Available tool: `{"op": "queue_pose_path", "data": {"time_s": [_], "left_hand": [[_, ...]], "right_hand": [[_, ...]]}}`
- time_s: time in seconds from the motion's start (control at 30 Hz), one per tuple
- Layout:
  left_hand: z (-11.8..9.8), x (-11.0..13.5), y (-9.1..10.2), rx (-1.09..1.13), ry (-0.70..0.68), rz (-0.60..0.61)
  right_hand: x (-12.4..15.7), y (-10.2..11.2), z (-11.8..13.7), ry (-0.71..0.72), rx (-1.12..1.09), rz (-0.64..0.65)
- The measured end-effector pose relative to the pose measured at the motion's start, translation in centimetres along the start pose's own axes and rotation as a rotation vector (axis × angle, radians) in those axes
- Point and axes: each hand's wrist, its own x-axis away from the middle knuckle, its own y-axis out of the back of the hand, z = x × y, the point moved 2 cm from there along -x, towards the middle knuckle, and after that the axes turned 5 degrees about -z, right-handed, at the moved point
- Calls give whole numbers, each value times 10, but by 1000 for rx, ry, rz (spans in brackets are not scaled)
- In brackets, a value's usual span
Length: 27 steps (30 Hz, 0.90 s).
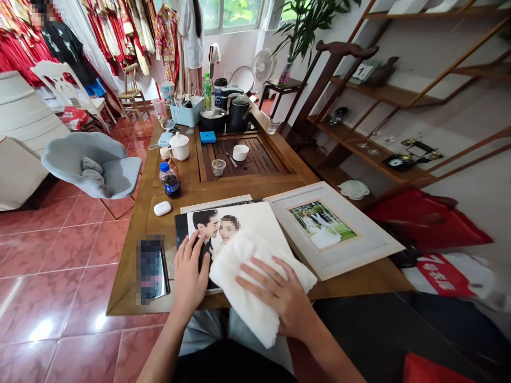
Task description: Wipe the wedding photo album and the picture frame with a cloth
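Note:
A large photo panel (263,218) with a picture of a couple lies on the wooden table in front of me. My left hand (192,266) rests on its left side, fingers stretched out over the dark part. Over its lower right part is spread a white cloth (233,266), which hides that area. My right hand (275,287) lies flat on this cloth, fingers apart, pressing it against the panel. To the right lies a framed wedding photo (319,223) with a wide pale mat. A phone (154,271) sits left of my left hand.
Beyond the panel on the table (167,207) stand a blue-capped bottle (170,181), a white lidded cup (179,146), a white case (162,208) and a tea tray (259,159). A grey chair (93,165) is at the left, shelves (383,96) at the right. Two people stand farther back.

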Motion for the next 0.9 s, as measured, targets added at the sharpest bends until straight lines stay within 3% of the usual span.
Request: {"op": "queue_pose_path", "data": {"time_s": [0.17, 0.4, 0.67, 0.9], "left_hand": [[-2, -1, 2, 4, 2, 8], [-1, -1, 1, -9, -5, -13], [-4, -1, 3, -26, -10, -2], [-2, 0, 0, -31, -17, -27]], "right_hand": [[10, 14, -25, -121, 58, -51], [-1, -5, 10, -26, 25, -26], [6, 12, -23, -166, 68, -52], [0, -3, 3, -38, 36, -20]]}}
